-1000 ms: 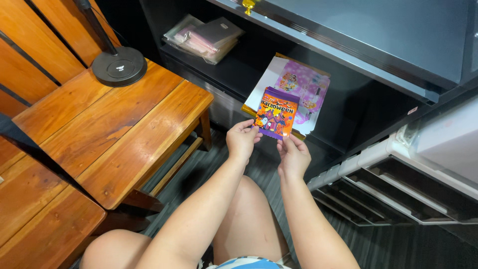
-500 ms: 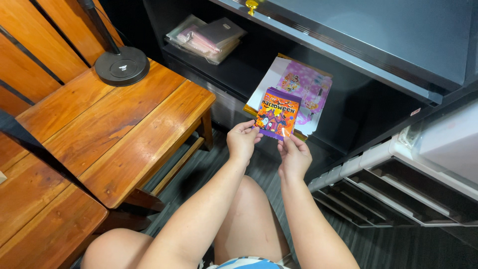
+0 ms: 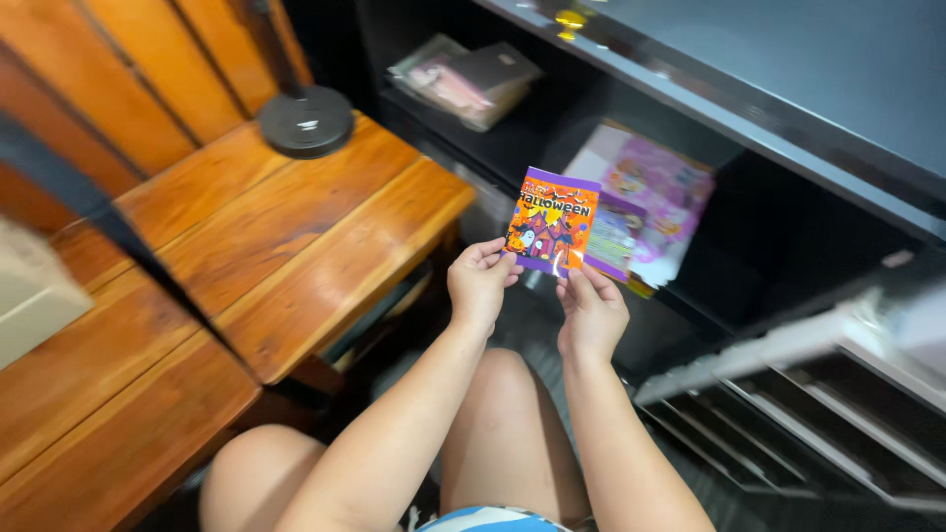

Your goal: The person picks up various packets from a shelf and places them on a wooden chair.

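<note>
A small flat packet point(image 3: 550, 221), orange and purple with cartoon pictures, is held upright in front of me over my knees. My left hand point(image 3: 481, 282) pinches its lower left corner. My right hand point(image 3: 591, 310) grips its lower edge from below. Behind the packet, on a dark lower shelf, lies a stack of pink and purple packs point(image 3: 650, 197).
A wooden bench point(image 3: 296, 236) stands to my left with a round black lamp base point(image 3: 305, 120) on it. The dark shelf unit point(image 3: 769, 128) holds clear-wrapped items point(image 3: 463, 79) at the back. A black wire rack point(image 3: 788, 394) sits low on the right.
The packet and both hands have stayed together, with the grip unchanged. The camera view has shifted and tilted a little.
</note>
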